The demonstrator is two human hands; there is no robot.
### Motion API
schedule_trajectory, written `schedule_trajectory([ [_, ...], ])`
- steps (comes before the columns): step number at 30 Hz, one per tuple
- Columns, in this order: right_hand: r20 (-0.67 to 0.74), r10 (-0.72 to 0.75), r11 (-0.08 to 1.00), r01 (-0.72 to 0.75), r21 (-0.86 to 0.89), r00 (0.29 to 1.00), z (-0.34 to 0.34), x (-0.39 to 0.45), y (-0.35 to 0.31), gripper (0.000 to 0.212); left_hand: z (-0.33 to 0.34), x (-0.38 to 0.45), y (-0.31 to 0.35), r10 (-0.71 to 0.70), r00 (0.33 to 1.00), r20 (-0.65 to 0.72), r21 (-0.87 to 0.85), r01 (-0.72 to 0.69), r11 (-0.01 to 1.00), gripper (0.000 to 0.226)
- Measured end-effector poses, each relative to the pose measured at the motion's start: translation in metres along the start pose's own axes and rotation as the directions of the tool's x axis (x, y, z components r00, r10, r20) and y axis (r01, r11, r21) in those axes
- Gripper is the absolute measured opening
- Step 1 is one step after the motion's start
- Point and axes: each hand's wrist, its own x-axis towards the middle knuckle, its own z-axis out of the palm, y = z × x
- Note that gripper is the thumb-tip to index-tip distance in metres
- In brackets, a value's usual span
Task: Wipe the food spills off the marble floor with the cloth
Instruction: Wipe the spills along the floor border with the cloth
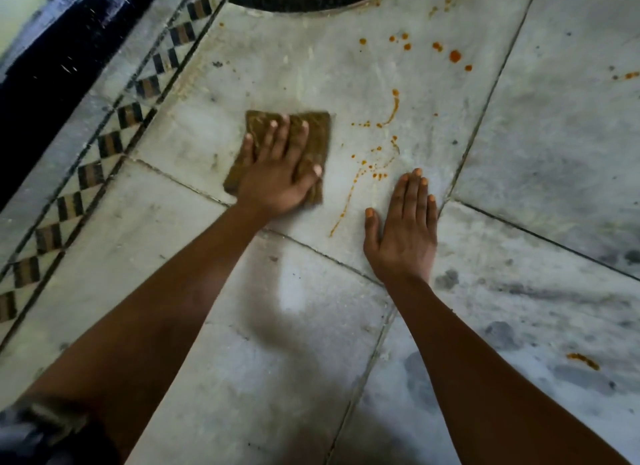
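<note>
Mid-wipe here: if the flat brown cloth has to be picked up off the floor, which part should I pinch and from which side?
Probably the far right corner of the folded brown cloth. It lies flat on the white marble floor with the left hand spread over its near and middle part, so only the far edge and right side show bare. Come from the right, the side of the orange spills, and pinch the corner upward.

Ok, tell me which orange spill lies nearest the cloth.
The dotted orange trail just right of the cloth under the left hand; the other spills lie farther.
</note>
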Motion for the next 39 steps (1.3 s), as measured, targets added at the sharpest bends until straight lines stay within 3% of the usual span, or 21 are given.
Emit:
schedule_trajectory([
  [3,0.007,-0.001,1.000,0.001,-0.011,1.000,0.000,-0.001,0.001,0.072,0.007,-0.053,-0.016,0.138,0.990,0.014,0.019,-0.139,0.990,0.072],
  [8,-0.014,0.012,1.000,-0.012,-0.007,1.000,0.003,0.000,0.001,0.071,-0.005,-0.027,-0.067,-0.160,0.987,-0.003,0.017,0.160,0.987,0.071],
  [12,-0.020,0.008,1.000,-0.008,-0.009,1.000,0.003,0.001,0.001,0.071,-0.022,0.046,-0.047,-0.318,0.948,0.022,-0.077,0.319,0.945,0.064],
  [15,-0.019,0.010,1.000,-0.010,-0.016,1.000,0.002,0.001,0.001,0.071,-0.016,0.050,-0.019,-0.177,0.984,0.018,-0.066,0.178,0.982,0.065],
  [19,-0.012,0.013,1.000,-0.013,-0.025,1.000,0.002,0.001,0.001,0.071,-0.007,-0.013,-0.023,0.099,0.995,-0.016,0.018,-0.099,0.995,0.071],
  [22,-0.015,0.016,0.999,-0.016,-0.032,1.000,0.003,0.001,0.001,0.071,-0.012,-0.020,-0.064,0.044,0.999,-0.011,0.062,-0.043,0.997,0.069],
  [27,-0.040,0.009,1.000,-0.010,-0.022,0.999,0.002,0.001,0.000,0.070,-0.025,0.062,-0.067,-0.297,0.955,0.000,-0.095,0.296,0.950,0.060],
  [30,-0.049,0.004,1.000,-0.006,-0.029,0.999,0.003,0.001,0.000,0.070,-0.029,0.093,-0.034,-0.226,0.973,0.034,-0.075,0.228,0.971,0.060],
  [35,-0.037,0.012,0.999,-0.013,-0.029,0.999,0.001,0.001,-0.001,0.070,-0.011,0.032,-0.024,0.113,0.993,-0.018,0.018,-0.113,0.993,0.069],
  [37,-0.033,0.018,0.999,-0.019,-0.034,0.999,0.001,0.002,0.000,0.070,-0.010,0.014,-0.047,0.103,0.993,-0.052,0.002,-0.103,0.995,0.072],
  [39,-0.033,0.020,0.999,-0.021,-0.036,0.999,0.002,0.002,0.001,0.070,-0.013,0.020,-0.072,-0.027,0.997,-0.075,-0.033,0.025,0.999,0.070],
])
